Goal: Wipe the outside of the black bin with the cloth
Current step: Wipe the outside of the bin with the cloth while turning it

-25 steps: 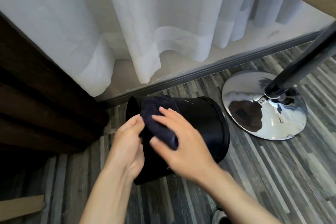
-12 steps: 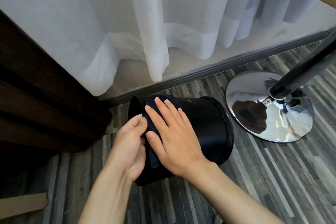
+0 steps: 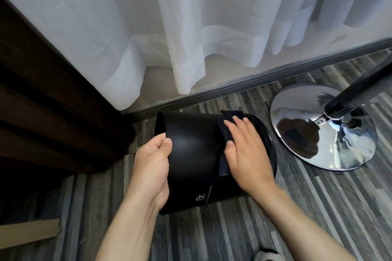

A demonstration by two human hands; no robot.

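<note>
The right hand [image 3: 247, 152] lies flat and open, fingers spread, and presses a dark navy folded cloth [image 3: 224, 133] against the wall of the round black plastic bin [image 3: 193, 154]. It does not grip the cloth; it only pins it under the palm. The left hand [image 3: 151, 167] is closed on the edge at the bin's left end, with the thumb on the outside wall, and holds the bin steady.

The bin lies on its side on the grey striped plank floor [image 3: 318, 207]. On the right of the bin, near but apart, stands the round chrome base of a dark pole [image 3: 322, 133]. Behind the bin hangs a white sheer curtain [image 3: 191, 38], and to the left of the bin is dark brown wooden furniture [image 3: 42, 101].

The wiping step is in hand, I think, with the stroke at the bin's right end. The next move probably calls for turning the bin with the left hand, so that an unwiped part of the wall comes up.

Half a second ago the right hand and cloth were at the bin's left end, just beside the left hand; now they have slid across to the right end.
</note>
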